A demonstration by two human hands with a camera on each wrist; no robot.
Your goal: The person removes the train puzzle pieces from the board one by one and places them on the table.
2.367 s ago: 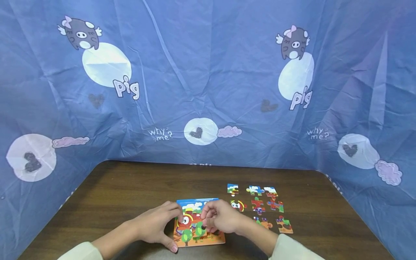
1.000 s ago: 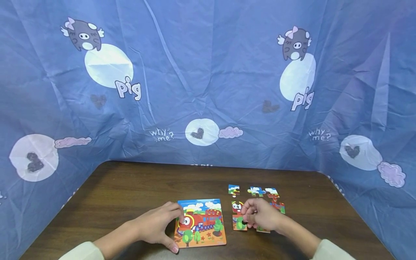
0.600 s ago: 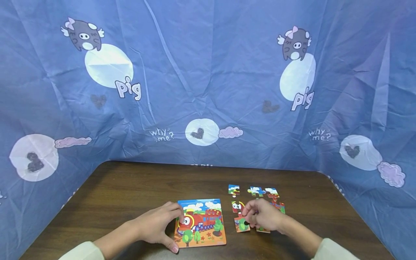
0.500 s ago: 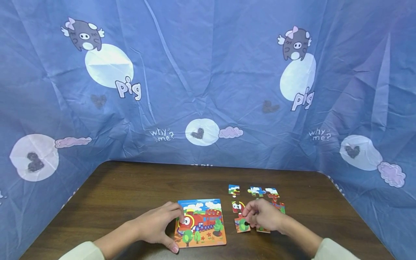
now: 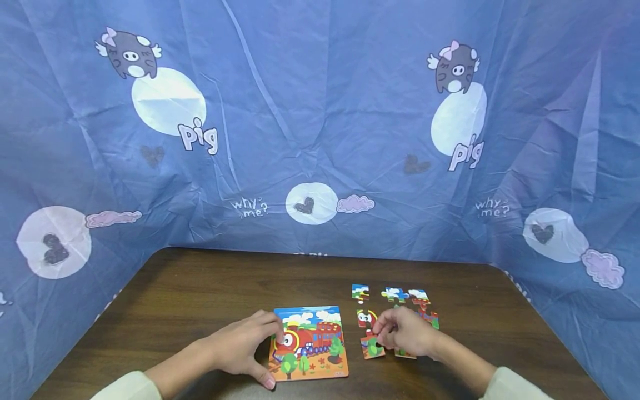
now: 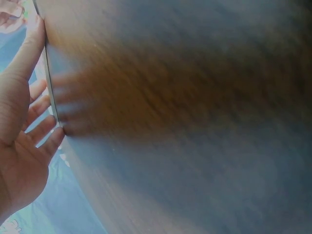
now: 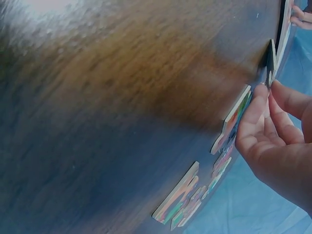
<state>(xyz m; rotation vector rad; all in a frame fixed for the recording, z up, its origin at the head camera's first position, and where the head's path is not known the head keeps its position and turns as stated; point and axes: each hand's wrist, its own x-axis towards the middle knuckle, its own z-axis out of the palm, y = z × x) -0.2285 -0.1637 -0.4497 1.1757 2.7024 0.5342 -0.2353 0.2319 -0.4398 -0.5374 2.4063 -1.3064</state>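
Note:
My right hand (image 5: 406, 332) pinches a jigsaw puzzle piece (image 5: 371, 348) with a green tree on orange ground, between thumb and fingertips. In the right wrist view this piece (image 7: 271, 61) stands tilted at the fingertips. Just above it in the head view is a piece with white cartoon eyes (image 5: 365, 318). My left hand (image 5: 237, 341) rests at the left side of a square board (image 5: 312, 371) with a red train picture. Its fingertips touch the board's left part, and the thumb lies at the lower left corner. In the left wrist view its fingers are spread and fairly straight.
Beyond the right hand lie a sky-and-hill piece (image 5: 360, 291), a cloud piece (image 5: 394, 294) and a red-roof piece (image 5: 419, 295). The right hand partly covers several others. A brown wooden table (image 5: 220, 289) meets a blue printed cloth (image 5: 320, 128) behind and at the sides.
The right hand has carried the tree piece from over the board rightward to beside the loose pieces. Since then the piece has shifted slightly right and turned a little. The left hand has stayed put.

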